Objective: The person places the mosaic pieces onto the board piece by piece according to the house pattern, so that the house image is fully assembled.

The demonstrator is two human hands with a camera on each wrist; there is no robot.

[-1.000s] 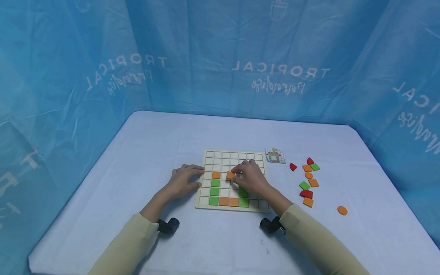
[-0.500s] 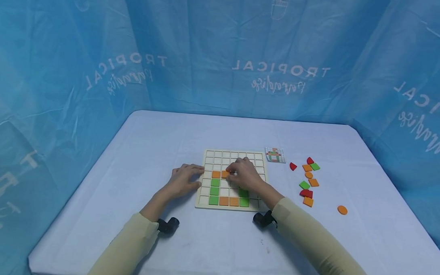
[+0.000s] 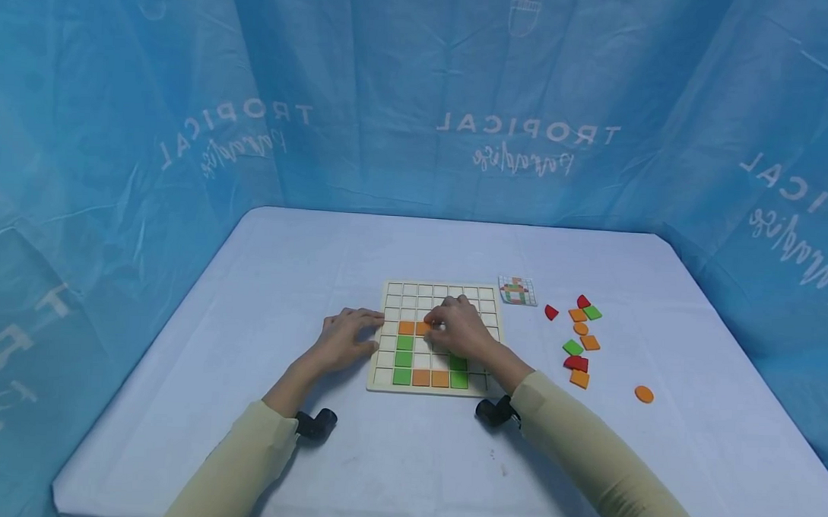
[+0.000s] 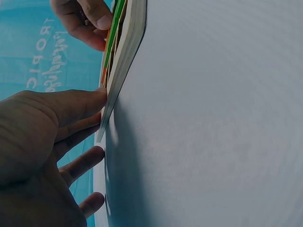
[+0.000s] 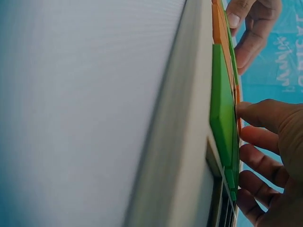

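Note:
A pale wooden grid board (image 3: 437,392) lies on the table, with green and orange square tiles in some cells. My left hand (image 3: 343,338) rests at its left edge, thumb and fingers fairly straight; the left wrist view shows the thumb (image 4: 87,101) against the board's side. Over the board's middle, my right hand (image 3: 463,330) has its thumb and fingertips on an orange square tile (image 3: 422,329). That tile sits right of another orange tile (image 3: 407,328), above a column of green tiles (image 3: 404,358). My right hand partly covers green tiles (image 3: 459,373) on the right.
A small pattern card (image 3: 517,291) lies by the board's top right corner. Farther right are scattered loose pieces, among them a red piece (image 3: 551,313), a green piece (image 3: 573,348) and an orange disc (image 3: 644,393). Blue printed curtains (image 3: 419,99) surround the white table (image 3: 318,247).
My right hand has moved slightly left with the orange tile, which has come down beside the other orange tile. Over the last half second it barely moves. My left hand has stayed put.

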